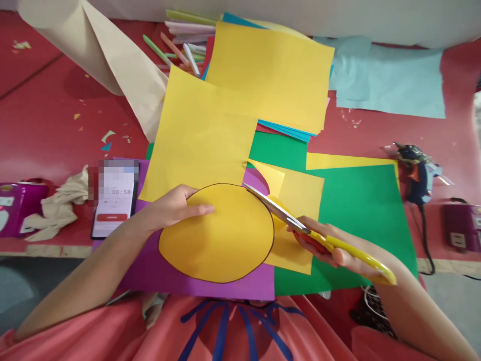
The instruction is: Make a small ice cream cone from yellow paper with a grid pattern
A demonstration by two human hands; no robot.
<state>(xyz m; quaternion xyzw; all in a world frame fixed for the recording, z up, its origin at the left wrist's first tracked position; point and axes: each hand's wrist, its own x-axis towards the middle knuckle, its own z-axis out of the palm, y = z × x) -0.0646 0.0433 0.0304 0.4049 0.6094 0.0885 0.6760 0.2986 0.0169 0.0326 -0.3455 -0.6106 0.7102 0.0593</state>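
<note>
My left hand (184,205) pinches the upper left edge of a round yellow paper disc (221,240) with a dark outline, thumb on top. In my right hand (338,245) are scissors (361,258) with yellow handles; their blades (272,205) lie along the disc's upper right edge. A thin curled strip of yellow paper (259,168) rises beside the blade tips. Beneath the disc are a purple sheet (188,281), a smaller yellow piece (304,190) and a green sheet (368,215).
Yellow sheets (270,75) lie stacked at the back, with markers (191,60) beside them. A phone (114,200) showing a timer lies left, near crumpled cloth (62,205). At right are a glue gun (417,173) and light-blue cloth (394,80). Beige rolled material (108,60) stands back left.
</note>
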